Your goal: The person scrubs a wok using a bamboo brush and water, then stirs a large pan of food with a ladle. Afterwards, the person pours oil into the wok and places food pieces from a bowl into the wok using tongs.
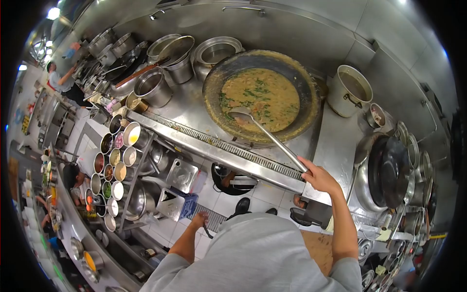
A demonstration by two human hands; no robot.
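1 ladle (276,141) in R hand (321,176)

Grey metal walls (296,36) rise above pale floor tiles (267,195) under bright lights (53,13).

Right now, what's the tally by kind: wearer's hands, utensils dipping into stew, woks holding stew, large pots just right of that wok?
Hands: 2 (left hand, right hand)
Utensils: 1 (ladle)
Woks holding stew: 1 (big wok)
Large pots: 1 (metal pot)
Total: 5
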